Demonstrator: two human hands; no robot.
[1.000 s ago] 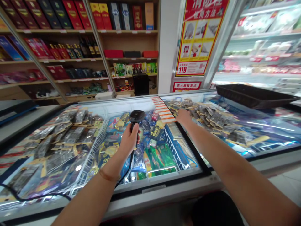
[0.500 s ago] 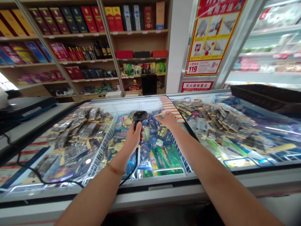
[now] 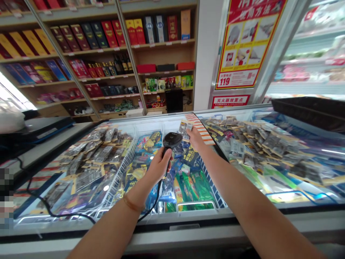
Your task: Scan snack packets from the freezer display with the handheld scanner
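Nearest, the freezer's white front rim (image 3: 205, 237) runs crosswise under both forearms. Beyond it, a white wire divider (image 3: 121, 169) and a blue lattice wall (image 3: 212, 181) bound the middle section, with green packets (image 3: 194, 187) between them. The left hand (image 3: 159, 165) wraps its fingers around the handle of a black scanner (image 3: 172, 139), thumb along the back; its cable (image 3: 153, 205) trails toward the rim. A little farther in, the right hand (image 3: 195, 137) pinches a small clear packet (image 3: 185, 129) between thumb and fingers, gripping its right side. The packet sits just beyond the scanner's head; whether they touch, I cannot tell. An orange-and-white striped sheet (image 3: 202, 132) lies just right of that hand, and a pale strip separates the packet from the far rim (image 3: 129, 117).

Yellow characters mark a dark bag (image 3: 191, 155) below the right hand; the packet's print is too small to read. Farther back, a sign (image 3: 230, 100) reads 灭火器放置点, and the poster (image 3: 248, 46) above shows 使用方法 and "119".
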